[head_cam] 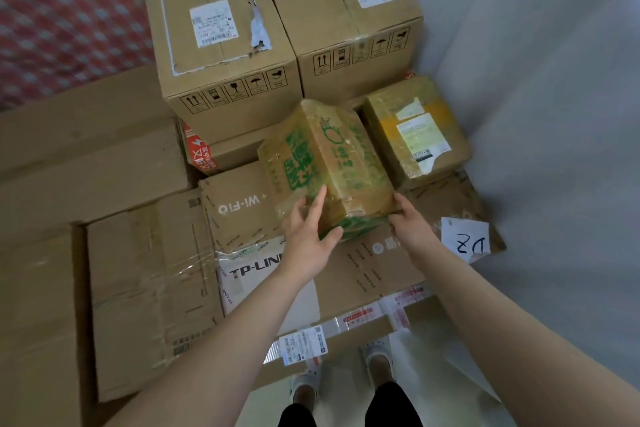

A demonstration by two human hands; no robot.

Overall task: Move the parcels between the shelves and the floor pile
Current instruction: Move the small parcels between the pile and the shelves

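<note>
Both hands are on one parcel at the right side of the floor pile (pixel 138 270). My left hand (pixel 308 236) lies flat against the near-left face of the green-printed parcel (pixel 322 156), with straight fingers (pixel 317 204) pointing up the face and the thumb set under the lower edge. My right hand (pixel 412 224) meets the near-right corner. Its thumb shows, but its fingers are hidden behind the parcel, so I cannot tell whether that hand grips or only supports.

The green-printed parcel is wrapped in clear tape and sits tilted. Its low end is at the far edge of a flat carton (pixel 367 270). It is between the Wi-Fi carton (pixel 239 208) on the left and a yellow-taped parcel (pixel 415 128) just beside it on the right. Two large cartons (pixel 221 45) (pixel 349 17) stand at the far edge of the pile. A handwritten paper note (pixel 465 239) lies at the right edge of the flat carton.

Progress assessment: the pile holds many parcels and no shelf is in view. I judge the task to be mid-course, with one parcel in hand. I cannot tell whether this parcel is arriving at the pile or leaving it. If the pile is to be shelved, nearly all the work remains.
</note>
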